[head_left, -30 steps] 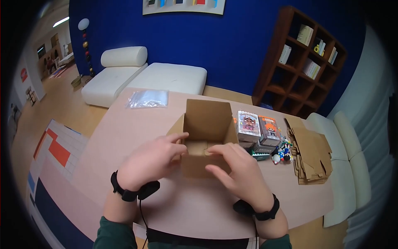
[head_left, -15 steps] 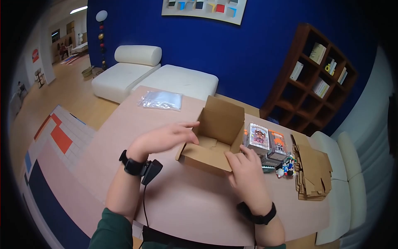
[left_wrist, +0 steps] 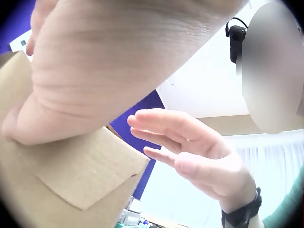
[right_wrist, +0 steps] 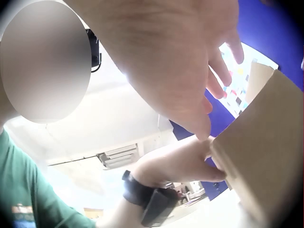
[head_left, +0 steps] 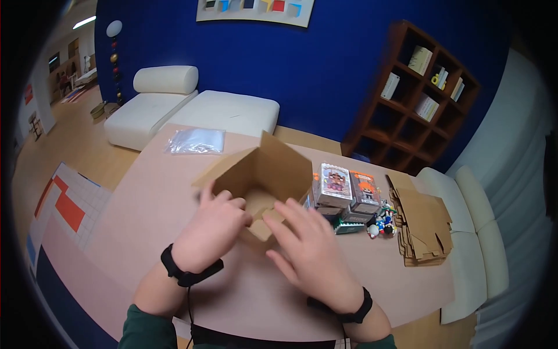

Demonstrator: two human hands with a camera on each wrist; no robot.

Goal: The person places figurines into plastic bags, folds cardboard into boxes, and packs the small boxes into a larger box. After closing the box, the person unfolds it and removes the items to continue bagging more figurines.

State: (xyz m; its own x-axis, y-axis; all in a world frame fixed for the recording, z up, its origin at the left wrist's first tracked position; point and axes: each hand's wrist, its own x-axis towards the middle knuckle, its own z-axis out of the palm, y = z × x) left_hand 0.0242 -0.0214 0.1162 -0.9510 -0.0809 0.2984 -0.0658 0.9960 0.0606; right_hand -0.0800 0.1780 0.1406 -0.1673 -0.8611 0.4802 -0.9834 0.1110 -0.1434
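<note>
1. Okay, cardboard box (head_left: 247, 174) is in front of the person, over the table (head_left: 133, 203), far flap (head_left: 288, 166) raised; can't tell if its base sits flat.
2. Left hand (head_left: 209, 230) is at the near-left edge, thumb against the board; pinching or just touching, can't tell. A loose hold could let the box swivel.
3. Right hand (head_left: 314, 253): fingers spread, pinching nothing, at the near-right side. One-sided support might tip the box.
4. Uneven pushing could crease a wall or bend the outer flap (left_wrist: 90, 173).
5. Boxed toys (head_left: 335, 185) sit close on the right; a wide swing might knock them into the loose figurines (head_left: 381, 224).
</note>
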